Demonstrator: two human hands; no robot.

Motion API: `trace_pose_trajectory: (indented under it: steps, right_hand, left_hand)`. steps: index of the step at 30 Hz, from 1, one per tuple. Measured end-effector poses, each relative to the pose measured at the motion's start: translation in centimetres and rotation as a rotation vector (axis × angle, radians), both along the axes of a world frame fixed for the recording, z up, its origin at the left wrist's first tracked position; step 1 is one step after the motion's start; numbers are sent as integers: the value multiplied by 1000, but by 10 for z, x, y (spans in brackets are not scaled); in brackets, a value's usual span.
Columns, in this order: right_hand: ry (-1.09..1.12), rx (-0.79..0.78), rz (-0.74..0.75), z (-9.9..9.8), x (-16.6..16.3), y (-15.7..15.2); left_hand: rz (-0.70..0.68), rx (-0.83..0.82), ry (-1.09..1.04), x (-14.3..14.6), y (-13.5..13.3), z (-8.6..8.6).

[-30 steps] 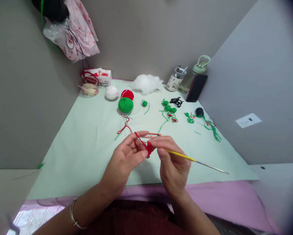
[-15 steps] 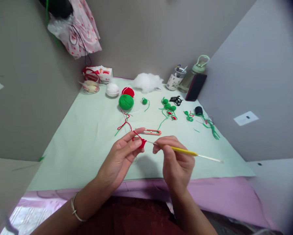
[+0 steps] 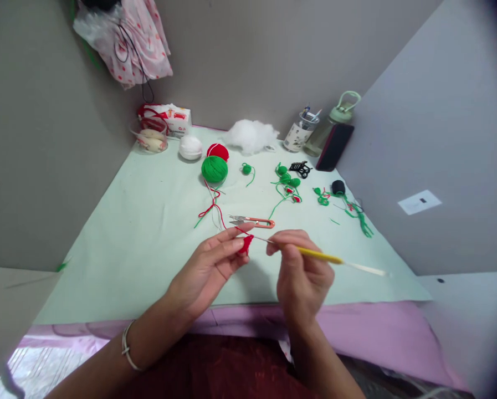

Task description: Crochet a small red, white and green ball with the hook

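Note:
Between thumb and fingers, my left hand (image 3: pixel 209 266) pinches a small red crochet piece (image 3: pixel 245 244). Red yarn runs over the left index finger and back toward the yarn balls. A crochet hook (image 3: pixel 318 254) with a yellow handle is held pen-like in my right hand (image 3: pixel 302 271), its thin metal tip meeting the top edge of the red piece. Orange thread snips (image 3: pixel 265 223) lie just beyond the left fingertips. Farther back sit a green yarn ball (image 3: pixel 214 169), a red yarn ball (image 3: pixel 218 151) and a white yarn ball (image 3: pixel 190 148).
White stuffing (image 3: pixel 251 136) lies along the back wall. A pen cup (image 3: pixel 298 134), a bottle (image 3: pixel 335 119) and a phone (image 3: pixel 335 147) stand at back right. Small green pieces (image 3: pixel 285 178), a black claw clip (image 3: pixel 301 169) and a black spool (image 3: pixel 338 187) lie on the right.
Both hands have shifted slightly right with the red piece and the hook. The left fingers have moved lower, so the snips' blades now show. The view has tilted a little.

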State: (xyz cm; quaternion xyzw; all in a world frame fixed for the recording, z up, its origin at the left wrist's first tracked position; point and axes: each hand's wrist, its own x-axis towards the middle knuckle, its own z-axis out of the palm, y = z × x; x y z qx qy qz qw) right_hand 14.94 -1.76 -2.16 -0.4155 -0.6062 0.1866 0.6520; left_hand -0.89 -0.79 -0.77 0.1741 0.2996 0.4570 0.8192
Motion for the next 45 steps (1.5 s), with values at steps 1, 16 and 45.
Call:
trace_pose_trajectory:
  steps: [1, 16, 45]
  right_hand:
    - [91, -48, 46, 3, 1, 1]
    - [57, -46, 56, -7, -10, 1]
    - [126, -108, 196, 4, -3, 2]
  left_hand:
    - [23, 26, 25, -1, 1, 0]
    - [-3, 54, 24, 7, -1, -1]
    - [96, 126, 69, 3, -2, -2]
